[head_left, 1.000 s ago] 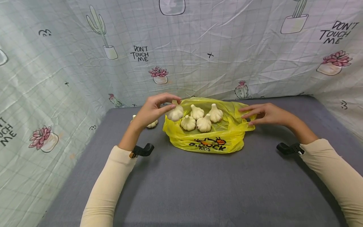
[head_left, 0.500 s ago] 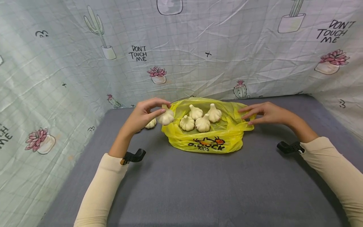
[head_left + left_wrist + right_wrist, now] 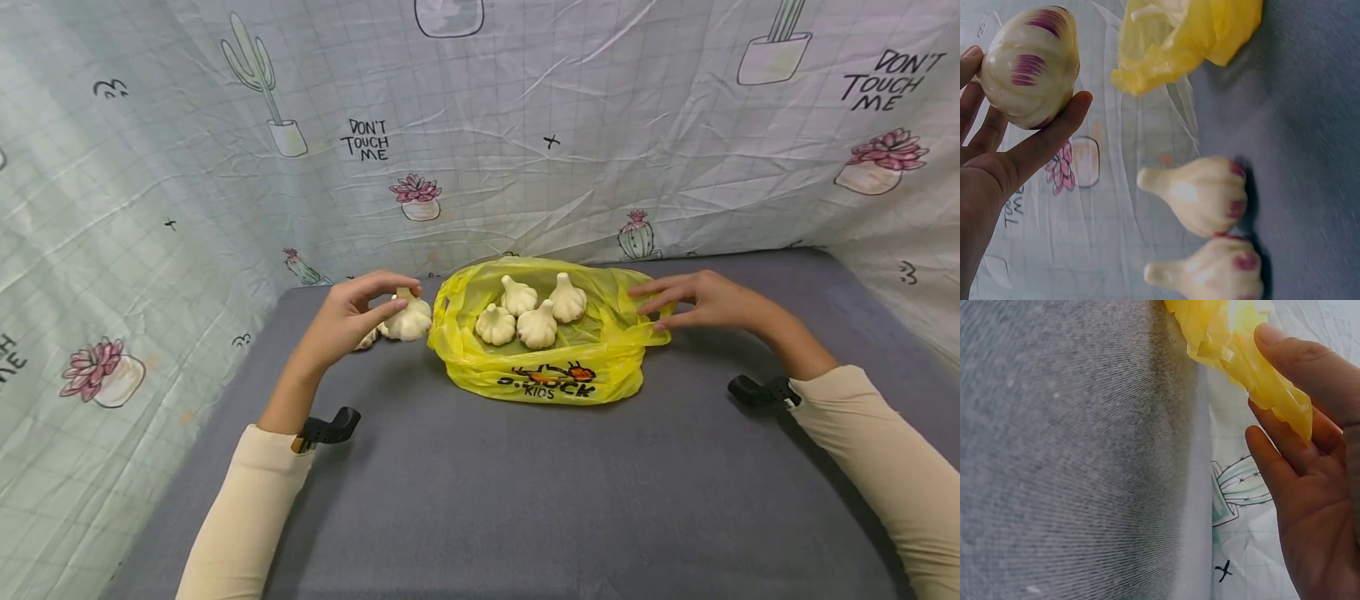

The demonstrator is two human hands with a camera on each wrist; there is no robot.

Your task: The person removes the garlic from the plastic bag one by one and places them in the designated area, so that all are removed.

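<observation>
Your left hand, angled in from the near-left side of the bench, has thumb and fingers closed on a garlic bulb hanging below them, neck up, just left of the yellow bag; your right hand holds that bag's right rim, fingers parted.

Head: high, facing forward-down over table
Left wrist: close, sideways
Right wrist: close, sideways
All share: yellow bag
</observation>
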